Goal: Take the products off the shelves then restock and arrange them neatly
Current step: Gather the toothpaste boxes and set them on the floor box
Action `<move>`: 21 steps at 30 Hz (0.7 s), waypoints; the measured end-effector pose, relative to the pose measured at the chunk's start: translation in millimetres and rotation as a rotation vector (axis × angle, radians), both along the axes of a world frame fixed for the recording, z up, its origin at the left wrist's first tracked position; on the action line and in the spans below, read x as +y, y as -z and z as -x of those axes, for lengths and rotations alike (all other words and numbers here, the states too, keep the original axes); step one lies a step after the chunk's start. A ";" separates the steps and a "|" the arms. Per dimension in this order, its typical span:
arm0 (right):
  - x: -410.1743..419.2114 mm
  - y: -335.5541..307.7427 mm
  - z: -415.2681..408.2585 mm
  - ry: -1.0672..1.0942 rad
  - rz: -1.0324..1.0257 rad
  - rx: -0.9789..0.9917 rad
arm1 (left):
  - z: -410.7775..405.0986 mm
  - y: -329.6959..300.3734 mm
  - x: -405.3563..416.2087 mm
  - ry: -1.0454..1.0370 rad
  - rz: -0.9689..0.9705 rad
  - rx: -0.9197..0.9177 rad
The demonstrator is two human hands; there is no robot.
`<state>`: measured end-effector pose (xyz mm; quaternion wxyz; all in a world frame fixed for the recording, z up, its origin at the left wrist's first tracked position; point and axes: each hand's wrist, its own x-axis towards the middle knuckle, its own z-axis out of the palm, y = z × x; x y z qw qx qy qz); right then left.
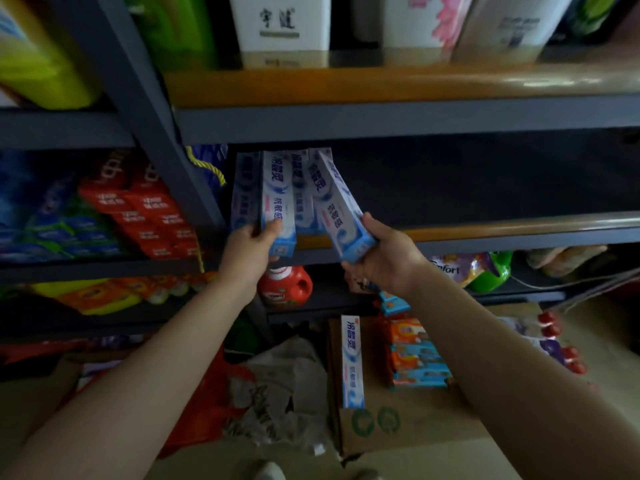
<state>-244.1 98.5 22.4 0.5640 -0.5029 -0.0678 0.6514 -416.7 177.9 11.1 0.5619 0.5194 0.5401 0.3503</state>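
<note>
Head view shows us restocking: our left grip [251,242] pinches one toothpaste box [278,202] in the row on the shelf [519,221], our right grip [379,258] clasps a tilted box [343,209] just beside, which we judge needs straightening next.

Below my view, a flattened carton [398,427] printed with green recycling marks lies on the floor, beside a crumpled grey bag [287,386] and a red bag [204,400]; a yellow cord [207,166] hangs by the post.
</note>
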 end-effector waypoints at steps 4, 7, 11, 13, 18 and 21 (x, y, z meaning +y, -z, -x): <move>34.5 -5.8 0.3 -0.054 -0.028 -0.119 | -2.9 1.5 22.7 0.008 -0.073 0.116; 49.3 -7.2 0.1 -0.104 -0.021 -0.324 | -1.3 4.0 34.2 0.109 -0.234 0.372; 57.6 -1.4 1.2 -0.178 0.059 -0.597 | 1.1 10.0 38.1 0.213 -0.404 0.588; 57.8 0.5 -0.3 -0.222 0.078 -0.898 | 2.0 10.5 34.5 0.251 -0.485 0.616; 60.7 -2.3 6.3 -0.338 0.028 -1.324 | 3.4 10.5 33.1 0.296 -0.583 0.702; 68.3 3.3 12.9 -0.215 0.023 -1.289 | 2.6 7.6 34.7 0.328 -0.656 0.734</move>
